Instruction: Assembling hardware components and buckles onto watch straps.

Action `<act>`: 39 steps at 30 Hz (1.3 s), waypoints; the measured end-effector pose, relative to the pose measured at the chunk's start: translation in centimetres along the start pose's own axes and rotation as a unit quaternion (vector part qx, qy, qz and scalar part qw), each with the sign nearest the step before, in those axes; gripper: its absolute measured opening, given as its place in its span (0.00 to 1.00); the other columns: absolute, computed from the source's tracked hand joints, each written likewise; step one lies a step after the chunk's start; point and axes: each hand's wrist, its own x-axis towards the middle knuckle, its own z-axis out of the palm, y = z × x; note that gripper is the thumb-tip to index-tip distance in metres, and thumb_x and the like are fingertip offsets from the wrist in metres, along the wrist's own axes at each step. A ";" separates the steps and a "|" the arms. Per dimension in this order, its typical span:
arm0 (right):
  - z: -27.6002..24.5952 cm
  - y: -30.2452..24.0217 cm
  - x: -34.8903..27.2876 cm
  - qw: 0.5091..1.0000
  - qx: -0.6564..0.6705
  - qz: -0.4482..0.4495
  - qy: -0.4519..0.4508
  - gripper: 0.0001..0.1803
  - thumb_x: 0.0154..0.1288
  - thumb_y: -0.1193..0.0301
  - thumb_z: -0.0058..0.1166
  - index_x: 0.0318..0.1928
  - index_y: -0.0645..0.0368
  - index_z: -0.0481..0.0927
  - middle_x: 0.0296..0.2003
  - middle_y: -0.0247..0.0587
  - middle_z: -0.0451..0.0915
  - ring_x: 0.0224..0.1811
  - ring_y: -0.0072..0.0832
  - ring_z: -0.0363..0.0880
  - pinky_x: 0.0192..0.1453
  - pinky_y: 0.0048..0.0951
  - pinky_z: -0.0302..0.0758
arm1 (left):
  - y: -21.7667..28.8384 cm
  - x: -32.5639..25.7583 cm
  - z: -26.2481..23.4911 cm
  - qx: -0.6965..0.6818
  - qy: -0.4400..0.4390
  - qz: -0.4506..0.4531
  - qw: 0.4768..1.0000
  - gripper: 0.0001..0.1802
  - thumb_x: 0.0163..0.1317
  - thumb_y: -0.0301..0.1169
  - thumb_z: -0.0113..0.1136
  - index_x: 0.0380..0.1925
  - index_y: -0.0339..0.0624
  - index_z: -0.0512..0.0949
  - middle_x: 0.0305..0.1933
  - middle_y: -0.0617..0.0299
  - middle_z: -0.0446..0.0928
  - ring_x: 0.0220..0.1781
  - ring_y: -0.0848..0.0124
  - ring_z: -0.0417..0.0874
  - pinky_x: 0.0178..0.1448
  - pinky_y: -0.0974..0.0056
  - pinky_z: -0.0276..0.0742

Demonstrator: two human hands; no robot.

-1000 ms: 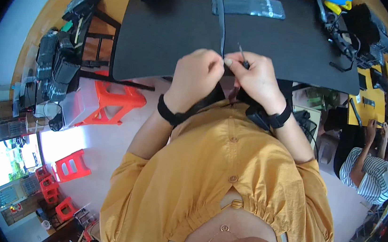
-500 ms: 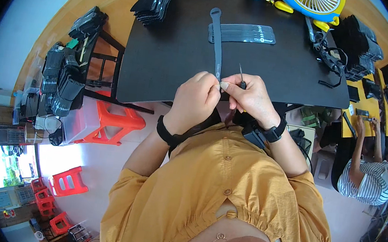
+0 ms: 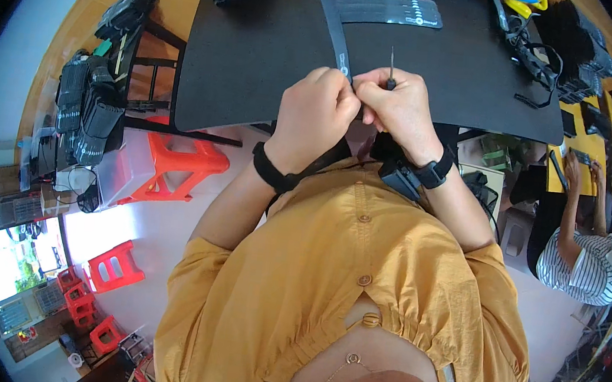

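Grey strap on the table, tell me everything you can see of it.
The grey strap is long, narrow and flat, and looks like soft fabric or webbing. Its far end is wider and rounded, with a small opening; a pale printed mark sits near the hands. It lies fairly straight across the black table, slanting slightly left as it runs away, alongside the left end of a flat pack. Its near end is pinched in the left hand; the fingers hide that part.
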 end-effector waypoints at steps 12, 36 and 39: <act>-1.1 0.7 0.5 0.997 0.026 -0.005 -0.068 0.17 0.70 0.58 0.57 0.40 0.61 0.85 0.16 0.30 0.77 0.13 0.11 0.70 0.15 0.11 0.61 | -1.4 -0.4 -0.3 -0.024 0.031 -0.007 0.999 0.03 0.55 0.26 0.61 0.27 0.39 0.77 0.25 0.56 0.75 0.24 0.62 0.77 0.30 0.61 0.72; -1.6 -1.0 -1.3 0.973 -0.123 0.073 -0.179 0.13 0.78 0.65 0.38 0.42 0.57 0.74 0.24 0.30 0.73 0.17 0.15 0.71 0.17 0.18 0.70 | -1.2 -0.3 0.0 0.025 0.017 0.009 1.000 0.03 0.55 0.26 0.62 0.26 0.40 0.78 0.24 0.58 0.76 0.26 0.61 0.79 0.31 0.61 0.73; -1.6 -0.8 -1.4 0.973 -0.115 0.086 -0.183 0.14 0.78 0.64 0.36 0.41 0.59 0.73 0.24 0.30 0.73 0.16 0.16 0.72 0.17 0.19 0.71 | -0.9 -0.3 0.0 0.037 0.002 0.019 0.999 0.02 0.55 0.26 0.61 0.26 0.41 0.78 0.25 0.57 0.76 0.27 0.60 0.79 0.31 0.59 0.74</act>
